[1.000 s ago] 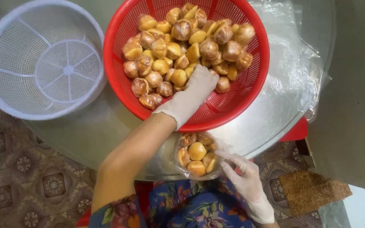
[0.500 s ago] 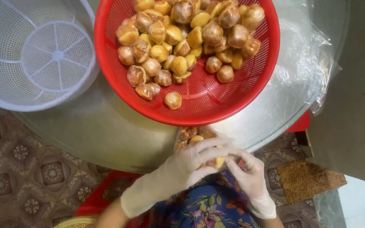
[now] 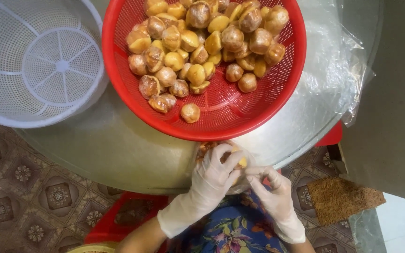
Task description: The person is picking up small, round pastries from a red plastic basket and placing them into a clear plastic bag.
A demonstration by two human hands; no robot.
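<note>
A small clear bag of pastries (image 3: 221,154) is gripped by the gloved left hand (image 3: 214,175) and pinched by the right hand (image 3: 270,187), just below the red basket (image 3: 240,117) of pastries.

Even, soft daylight fills the view, bright without harsh shadows. The clear plastic sheet (image 3: 333,70) right of the red basket (image 3: 258,117) catches pale glare, and the table (image 3: 108,150) below the basket shows a dull sheen. Focus is fairly sharp; the gloved hands look slightly soft.
</note>
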